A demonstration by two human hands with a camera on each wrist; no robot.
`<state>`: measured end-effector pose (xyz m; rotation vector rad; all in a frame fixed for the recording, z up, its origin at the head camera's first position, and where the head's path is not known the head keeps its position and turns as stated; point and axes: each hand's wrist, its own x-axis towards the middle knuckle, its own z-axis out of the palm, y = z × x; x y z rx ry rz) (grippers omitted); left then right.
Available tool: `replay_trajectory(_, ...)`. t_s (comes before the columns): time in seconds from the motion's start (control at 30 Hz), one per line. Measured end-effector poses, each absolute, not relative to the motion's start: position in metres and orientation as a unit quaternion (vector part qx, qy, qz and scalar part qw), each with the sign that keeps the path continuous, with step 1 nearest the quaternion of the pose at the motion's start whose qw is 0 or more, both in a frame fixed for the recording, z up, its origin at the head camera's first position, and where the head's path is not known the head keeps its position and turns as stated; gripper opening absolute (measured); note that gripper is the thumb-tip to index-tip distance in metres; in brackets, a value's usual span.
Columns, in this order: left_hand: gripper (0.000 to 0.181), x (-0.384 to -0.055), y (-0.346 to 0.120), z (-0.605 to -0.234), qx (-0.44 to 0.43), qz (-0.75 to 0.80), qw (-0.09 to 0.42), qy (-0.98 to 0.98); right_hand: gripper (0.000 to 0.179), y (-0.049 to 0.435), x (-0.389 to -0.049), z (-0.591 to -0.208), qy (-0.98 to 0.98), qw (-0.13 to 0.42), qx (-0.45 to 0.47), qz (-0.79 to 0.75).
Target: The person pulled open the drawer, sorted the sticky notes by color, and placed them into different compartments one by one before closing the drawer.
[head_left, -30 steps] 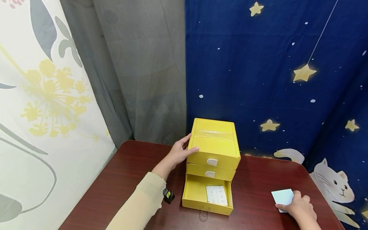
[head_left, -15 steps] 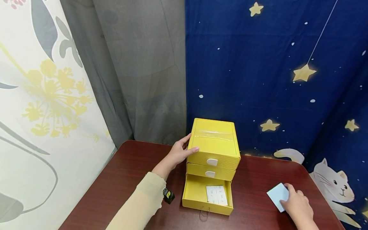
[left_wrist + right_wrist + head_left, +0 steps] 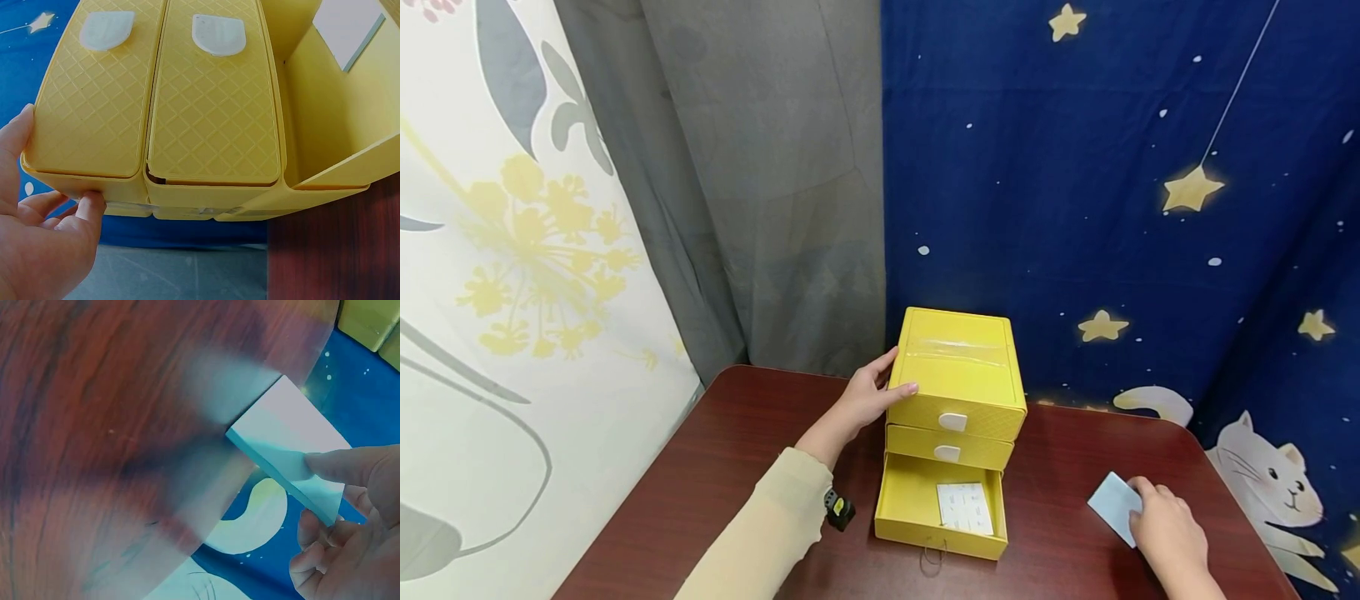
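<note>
A yellow three-drawer box (image 3: pixel 958 367) stands on the table, its bottom drawer (image 3: pixel 902 500) pulled out. In that drawer lies a white printed pad (image 3: pixel 964 507). My left hand (image 3: pixel 862 402) rests on the box's upper left edge, thumb (image 3: pixel 17 131) on the top and fingertips (image 3: pixel 94 203) against the side. Off to the right, my right hand (image 3: pixel 1172 533) pinches a light blue sticky note pad (image 3: pixel 1111 505) between thumb and fingers. The right wrist view shows the pad (image 3: pixel 294 434) tilted above the table.
The dark red table (image 3: pixel 737 467) has rounded far corners. A grey curtain (image 3: pixel 782 208) and a blue star curtain (image 3: pixel 1075 167) hang behind it. A thin loop (image 3: pixel 932 560) hangs at the open drawer's front. A black wrist device (image 3: pixel 839 508) sits at the left sleeve.
My right hand has turned the blue pad and shifted it slightly left and up in the head view. The left hand, box and open drawer stay as they were.
</note>
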<state>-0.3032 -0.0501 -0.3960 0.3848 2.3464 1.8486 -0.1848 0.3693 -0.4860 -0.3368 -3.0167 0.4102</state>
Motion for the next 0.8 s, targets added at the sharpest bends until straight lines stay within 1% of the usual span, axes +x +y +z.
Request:
replay_trajectory(0.17,0.086,-0.302,-0.050,-0.394,0.127,0.612,0.065,0.778,0.028,0.366,-0.181,-0.485,-0.985,0.082,-0.085,0.124)
replay_trajectory(0.3,0.086,-0.301,-0.050,-0.394,0.126,0.612,0.065,0.778,0.017,0.360,-0.178,-0.486,-0.982,0.141,-0.053,0.117)
replay_trajectory(0.43,0.086,-0.301,-0.050,-0.394,0.123,0.611,0.064,0.780,0.014,0.353,-0.176,-0.488,-0.971,0.208,-0.024,0.117)
replay_trajectory(0.53,0.086,-0.301,-0.050,-0.394,0.122,0.609,0.064,0.781,0.014,0.347,-0.176,-0.489,-0.962,0.246,-0.011,0.121)
replay_trajectory(0.8,0.087,-0.302,-0.050,-0.395,0.124,0.610,0.063,0.780,0.015,0.336,-0.177,-0.490,-0.951,0.283,0.009,0.128)
